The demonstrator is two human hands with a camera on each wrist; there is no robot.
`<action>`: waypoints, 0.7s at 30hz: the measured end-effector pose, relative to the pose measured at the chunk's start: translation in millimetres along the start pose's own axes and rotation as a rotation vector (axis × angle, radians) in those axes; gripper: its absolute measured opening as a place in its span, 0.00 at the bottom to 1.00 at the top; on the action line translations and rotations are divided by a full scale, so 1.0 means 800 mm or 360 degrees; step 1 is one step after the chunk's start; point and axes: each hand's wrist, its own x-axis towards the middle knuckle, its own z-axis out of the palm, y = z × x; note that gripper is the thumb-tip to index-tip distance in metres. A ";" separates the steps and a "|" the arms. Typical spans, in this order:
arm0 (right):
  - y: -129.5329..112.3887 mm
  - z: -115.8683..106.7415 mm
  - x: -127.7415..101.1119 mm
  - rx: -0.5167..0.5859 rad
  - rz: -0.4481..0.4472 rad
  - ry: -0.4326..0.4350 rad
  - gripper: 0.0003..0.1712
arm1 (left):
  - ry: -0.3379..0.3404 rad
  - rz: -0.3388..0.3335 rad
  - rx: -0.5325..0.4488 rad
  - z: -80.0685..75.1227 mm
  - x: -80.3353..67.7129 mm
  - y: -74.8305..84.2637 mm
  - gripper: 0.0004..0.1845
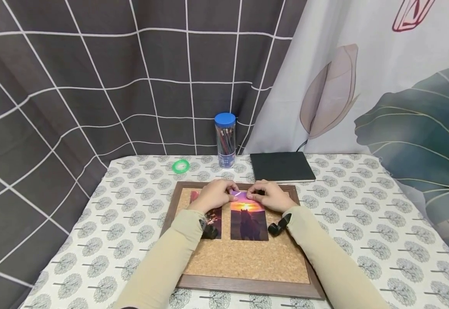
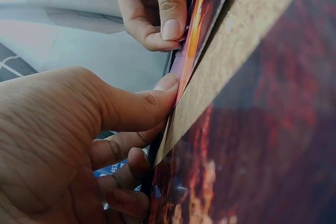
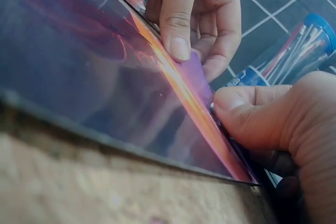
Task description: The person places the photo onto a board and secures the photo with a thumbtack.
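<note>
Nearest the head camera, two beige sleeves [image 1: 162, 262] reaching over the near edge of a wood-framed cork board [image 1: 247, 262] on a tree-print tablecloth [image 1: 363, 240]. At the board's far end, a sunset photo [image 1: 249, 221] lying flat on the cork, its top edge under both hands: left hand [image 1: 213, 195] at the top left corner, right hand [image 1: 271, 196] at the top right, fingers curled. Seen only from the wrists: left thumb [image 2: 157, 98] pressed against the photo's edge [image 2: 197, 35], right thumb [image 3: 247, 111] pushing the same glossy edge [image 3: 178, 90], opposite index fingertip on top; so both hands pinching the photo. Just left, partly covered by the left wrist, a second darker photo [image 1: 213, 219]. Farther off: green tape ring [image 1: 180, 165], blue-lidded pencil jar [image 1: 225, 140], black notebook [image 1: 281, 167], all beyond the board.
</note>
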 end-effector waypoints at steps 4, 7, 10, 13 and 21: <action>-0.001 0.001 0.001 -0.0039 -0.0004 0.0020 0.02 | 0.0001 0.0001 0.0000 0.000 0.000 0.000 0.10; -0.004 0.000 0.000 -0.0021 0.0034 0.0021 0.03 | 0.0001 0.0021 0.0019 0.001 -0.001 0.002 0.11; -0.005 0.000 -0.003 0.0016 0.0070 0.0015 0.03 | -0.0005 0.0065 0.0082 0.002 -0.003 0.002 0.13; -0.004 0.002 -0.003 0.0015 0.0074 0.0014 0.02 | -0.0001 0.0113 0.0152 0.003 -0.005 0.001 0.16; -0.007 0.003 0.000 -0.0045 0.0093 0.0066 0.02 | -0.0068 0.0223 0.0191 0.003 -0.006 -0.002 0.24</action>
